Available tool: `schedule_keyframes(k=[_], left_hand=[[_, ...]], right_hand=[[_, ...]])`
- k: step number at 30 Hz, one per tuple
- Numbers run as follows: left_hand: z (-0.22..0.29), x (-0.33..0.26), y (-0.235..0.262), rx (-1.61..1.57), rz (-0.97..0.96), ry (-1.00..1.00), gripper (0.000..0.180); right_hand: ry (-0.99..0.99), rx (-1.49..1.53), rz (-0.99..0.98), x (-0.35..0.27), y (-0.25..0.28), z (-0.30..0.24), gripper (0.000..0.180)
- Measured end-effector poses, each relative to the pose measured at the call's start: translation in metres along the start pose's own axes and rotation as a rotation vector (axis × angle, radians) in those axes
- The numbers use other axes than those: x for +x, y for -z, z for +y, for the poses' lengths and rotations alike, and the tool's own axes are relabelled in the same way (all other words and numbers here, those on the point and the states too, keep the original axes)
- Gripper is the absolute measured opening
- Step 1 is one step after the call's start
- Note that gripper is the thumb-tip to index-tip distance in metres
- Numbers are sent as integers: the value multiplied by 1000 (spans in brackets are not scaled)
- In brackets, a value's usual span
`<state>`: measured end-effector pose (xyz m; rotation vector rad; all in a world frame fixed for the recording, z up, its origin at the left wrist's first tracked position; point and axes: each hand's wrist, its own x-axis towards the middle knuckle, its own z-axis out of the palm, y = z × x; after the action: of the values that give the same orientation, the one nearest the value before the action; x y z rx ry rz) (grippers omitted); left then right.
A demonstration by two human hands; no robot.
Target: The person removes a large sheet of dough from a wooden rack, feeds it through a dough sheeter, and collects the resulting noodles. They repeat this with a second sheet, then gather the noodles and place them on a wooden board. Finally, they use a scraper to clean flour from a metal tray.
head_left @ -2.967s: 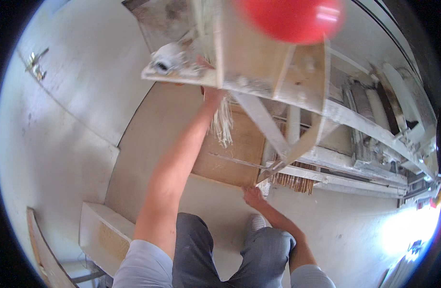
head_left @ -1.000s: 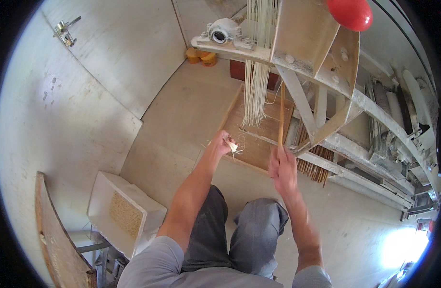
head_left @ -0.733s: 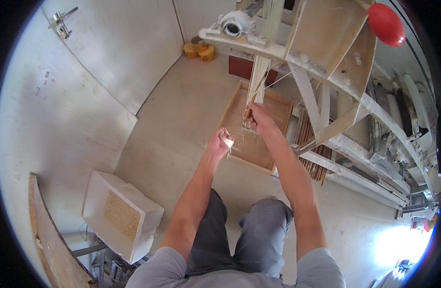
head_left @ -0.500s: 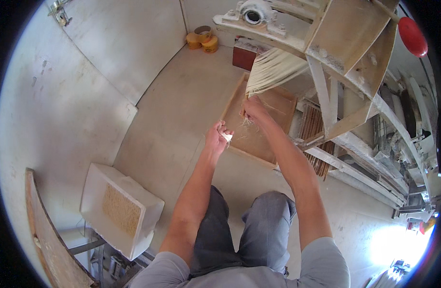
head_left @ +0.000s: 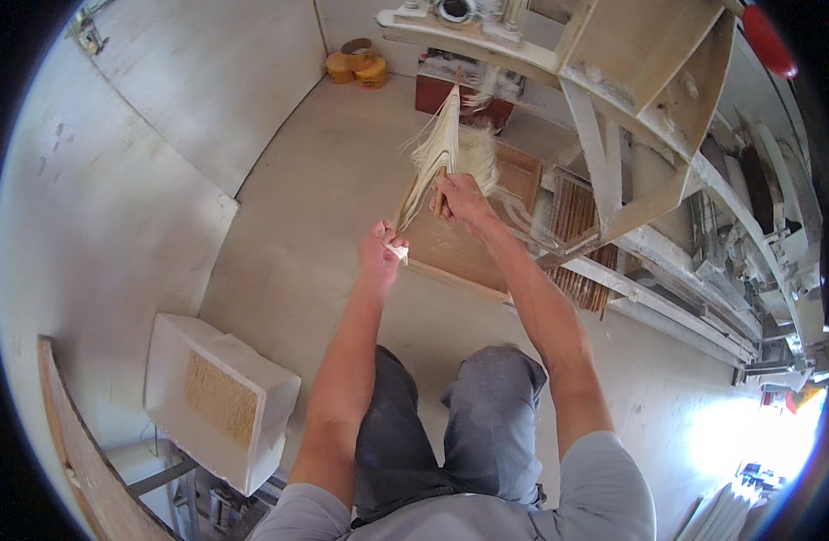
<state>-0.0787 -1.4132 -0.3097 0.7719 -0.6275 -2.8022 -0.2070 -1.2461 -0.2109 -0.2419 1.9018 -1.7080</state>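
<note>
Noodle strands (head_left: 447,131), pale and thin, are held up above the left edge of the wooden tray (head_left: 446,260), whose far left corner is covered by them in this view. By the right hand (head_left: 464,200), with its fingers wrapped tight, a wooden rod (head_left: 439,206) is gripped upright, close beside the strands. The left hand (head_left: 381,255) is closed on a white scrap (head_left: 400,254); at its fingertips the lower end of a slender stick (head_left: 405,205) is seen, but whether it is gripped cannot be told. Along this stick the strands are draped, narrowed toward its far tip; to the right they are blurred and fanned out over the tray. Beyond the tray's far edge a dark red box (head_left: 437,95) is placed, with yellow rolls (head_left: 371,72) set farther left. Along the tray's right edge a row of brown sticks (head_left: 572,221) is seen under the whitened machine frame (head_left: 597,149). Nearer, well to the left, a white bin (head_left: 175,347) is partly filled with tan material (head_left: 218,397).
</note>
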Motion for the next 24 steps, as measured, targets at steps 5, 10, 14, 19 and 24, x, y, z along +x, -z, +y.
schedule_keyframes(k=[5,10,14,19,24], left_hand=[[-6,-1,-3,40,-41,20,13],[-7,-4,-5,45,-15,16,9],[-5,-6,-7,92,-89,11,8],[-6,-6,-9,126,-41,6,9],[-10,-8,-11,111,-43,13,9]], right_hand=[[-61,13,84,-17,34,12,25],[-13,-37,127,-18,66,17,27],[-25,-32,95,-17,76,15,27],[25,-72,113,-15,75,20,29],[39,-132,177,-6,84,29,30]])
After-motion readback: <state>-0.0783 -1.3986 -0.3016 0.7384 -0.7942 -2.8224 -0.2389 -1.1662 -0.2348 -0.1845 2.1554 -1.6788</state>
